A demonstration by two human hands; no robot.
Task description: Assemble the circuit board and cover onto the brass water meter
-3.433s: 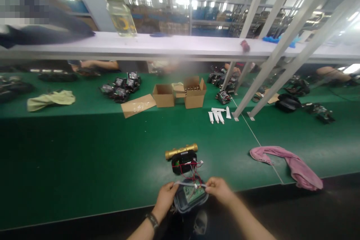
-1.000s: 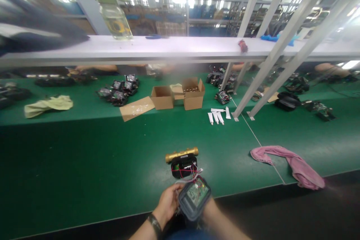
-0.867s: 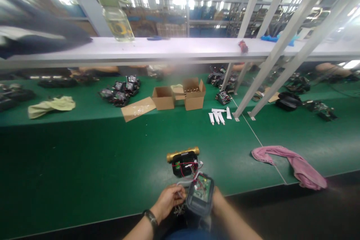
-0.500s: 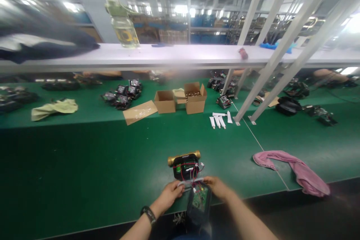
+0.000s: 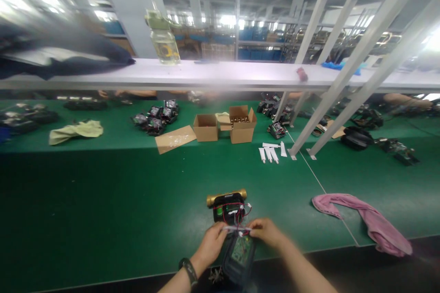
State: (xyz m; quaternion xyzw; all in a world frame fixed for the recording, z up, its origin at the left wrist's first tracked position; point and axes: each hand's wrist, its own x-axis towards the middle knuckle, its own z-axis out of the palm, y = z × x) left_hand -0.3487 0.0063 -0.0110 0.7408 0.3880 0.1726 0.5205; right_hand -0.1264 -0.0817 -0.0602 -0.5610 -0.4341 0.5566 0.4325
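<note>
Brass shows at the lower middle of the frame, where a meter body [image 5: 226, 197] lies on the green surface [image 5: 103, 210] with an open black housing [image 5: 228, 208] against it and red and white wires [image 5: 237, 214] spilling toward the near edge. A thin white strip [image 5: 236, 228], apparently a cable tie or wire sleeve, is stretched level between the two hands: the left hand [image 5: 213, 243] is pinched on its left end, the right hand [image 5: 265, 232] is pinched on its right end. Just below the strip a dark cover [image 5: 239, 256] with a green circuit board inside hangs over the surface edge, joined to the housing by the wires.

The step in hand is judged to be the gathering or tidying of the wires before the cover is closed onto the housing. For the next move, a firm grip on both ends is called for, and care that no wire is trapped or pulled from the board.

Further up the surface, cardboard boxes [image 5: 227, 126] are seen at centre, white tubes [image 5: 270, 152] to their right, a pink cloth [image 5: 364, 219] at lower right and a yellow cloth [image 5: 75, 130] at left. A white shelf [image 5: 220, 75] crosses the upper frame, a clear bottle [image 5: 165, 43] standing on it; factory racking lies beyond, blurred.
</note>
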